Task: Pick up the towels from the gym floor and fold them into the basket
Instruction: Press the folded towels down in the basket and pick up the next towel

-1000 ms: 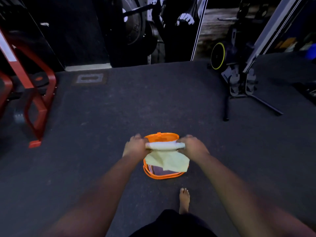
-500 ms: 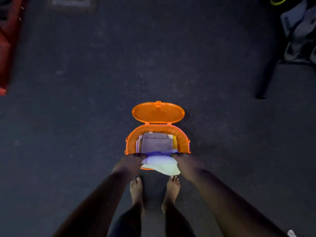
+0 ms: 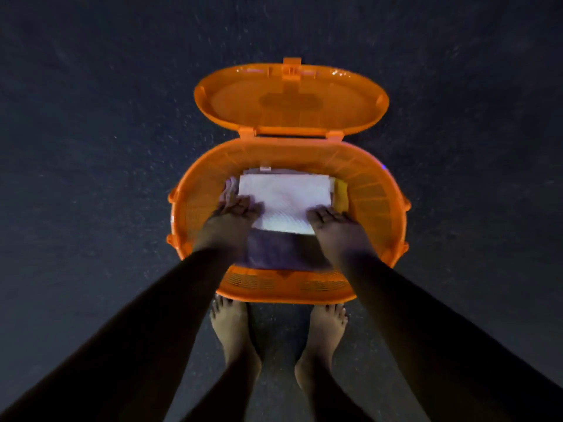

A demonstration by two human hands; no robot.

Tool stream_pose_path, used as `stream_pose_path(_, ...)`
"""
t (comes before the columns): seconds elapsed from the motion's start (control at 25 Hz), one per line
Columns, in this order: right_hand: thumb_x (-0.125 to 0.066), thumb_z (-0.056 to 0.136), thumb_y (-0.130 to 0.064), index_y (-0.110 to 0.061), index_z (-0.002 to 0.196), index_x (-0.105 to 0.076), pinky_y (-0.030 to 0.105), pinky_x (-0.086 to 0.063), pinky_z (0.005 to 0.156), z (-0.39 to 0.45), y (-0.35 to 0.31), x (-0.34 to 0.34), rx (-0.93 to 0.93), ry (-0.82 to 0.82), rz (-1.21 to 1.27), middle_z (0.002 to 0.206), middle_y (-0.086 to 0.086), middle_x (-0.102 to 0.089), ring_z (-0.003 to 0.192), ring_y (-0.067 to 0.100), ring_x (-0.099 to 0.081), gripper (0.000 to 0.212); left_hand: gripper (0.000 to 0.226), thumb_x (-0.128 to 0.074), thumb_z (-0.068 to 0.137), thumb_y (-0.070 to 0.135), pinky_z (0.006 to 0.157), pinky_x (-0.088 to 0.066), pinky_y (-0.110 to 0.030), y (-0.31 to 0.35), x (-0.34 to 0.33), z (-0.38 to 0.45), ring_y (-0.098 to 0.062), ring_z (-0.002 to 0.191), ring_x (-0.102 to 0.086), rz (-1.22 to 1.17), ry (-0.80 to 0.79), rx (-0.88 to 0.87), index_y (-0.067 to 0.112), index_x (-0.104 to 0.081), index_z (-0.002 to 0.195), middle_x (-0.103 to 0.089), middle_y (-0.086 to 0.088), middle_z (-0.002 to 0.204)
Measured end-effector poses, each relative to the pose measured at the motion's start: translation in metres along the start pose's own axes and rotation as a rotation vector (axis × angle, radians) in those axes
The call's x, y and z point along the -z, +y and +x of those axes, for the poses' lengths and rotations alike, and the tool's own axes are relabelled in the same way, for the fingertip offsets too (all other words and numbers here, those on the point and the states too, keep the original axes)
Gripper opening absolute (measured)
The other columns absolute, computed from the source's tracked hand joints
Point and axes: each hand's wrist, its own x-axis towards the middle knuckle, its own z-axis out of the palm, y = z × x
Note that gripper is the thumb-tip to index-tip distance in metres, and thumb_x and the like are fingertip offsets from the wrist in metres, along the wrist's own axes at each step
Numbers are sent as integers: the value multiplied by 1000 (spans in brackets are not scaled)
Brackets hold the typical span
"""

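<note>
Dark gym floor (image 3: 91, 147), orange basket (image 3: 377, 190), folded, seemingly white towel (image 3: 286, 199) inside

arms: bare to the edge of view, no sleeves showing
left hand (image 3: 229, 223): bare, no glove
right hand (image 3: 338, 224): bare, no glove
feet (image 3: 233, 333): bare, no shoes
legs: bare

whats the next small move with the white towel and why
Probably let go and lift both hands out. The folded white towel already lies flat on the grey towel inside the basket, with the left hand and right hand resting on its near corners.
</note>
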Motion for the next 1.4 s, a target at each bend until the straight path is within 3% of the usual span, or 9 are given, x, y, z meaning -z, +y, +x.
stream_pose_path(0.12,-24,98,-43,-12,135,-55,50,-46,102,5,-2,-59,82,-55,3,144,20,-54,133,38,-52,58,76,-49,100,30,128,-11,-48,4,-57,4,-27,159,-1,43,-120,-10,23,-9,165,-1,-10,173)
stream_pose_path(0.24,-43,95,-61,-17,137,-53,56,-42,104,28,-4,-68,-30,146,62,148,19,-46,137,41,-44,62,86,-47,96,47,128,-3,-53,7,-89,18,-30,159,1,-118,113,22,15,-7,164,7,-10,169)
stream_pose_path(0.4,-32,93,-71,-33,163,-13,70,-17,117,65,-3,-89,-178,136,124,173,2,0,158,31,3,82,89,-33,94,68,126,-9,-56,11,-101,47,-31,158,-14,-93,257,36,13,-21,163,-13,-14,170)
stream_pose_path(0.56,-25,92,-78,-32,163,-15,68,-20,117,74,5,-124,-194,134,122,173,0,-4,158,34,-6,85,100,-44,90,72,124,-11,-62,0,-132,62,-34,158,-11,31,250,-16,11,-15,164,-11,-18,170)
stream_pose_path(0.68,-28,93,-77,-33,164,-7,69,-14,116,75,3,-121,-213,60,120,172,-1,6,158,33,2,86,103,-46,85,73,123,-18,-60,-2,-133,63,-35,156,-22,13,216,-27,9,-26,162,-22,-18,168)
stream_pose_path(0.76,-31,95,-75,-33,163,0,68,-9,119,63,4,-99,-226,-65,135,171,-2,15,158,29,11,86,101,-42,83,72,123,-18,-57,2,-113,47,-37,153,-29,-46,195,-33,6,-32,159,-27,-19,166)
stream_pose_path(0.88,-34,99,-68,-30,164,-5,65,-11,121,14,-7,-47,-263,-136,206,172,2,8,158,27,4,80,99,-41,91,71,125,-6,-53,12,-64,-4,-34,159,-5,-151,44,79,13,-8,164,-2,-13,171)
stream_pose_path(1.16,-39,96,-72,-32,162,-17,60,-11,124,-161,-80,140,-243,-182,224,173,-2,-4,159,21,1,80,104,-44,92,75,126,-4,-53,63,111,-230,-27,159,6,-316,-207,311,17,6,164,12,-8,172)
stream_pose_path(1.4,-35,97,-73,-27,164,-11,56,-6,123,-318,-168,311,15,-172,99,173,0,0,159,21,4,84,103,-34,91,82,127,-3,-54,103,221,-471,-24,159,5,-518,-66,519,20,2,165,7,-6,173)
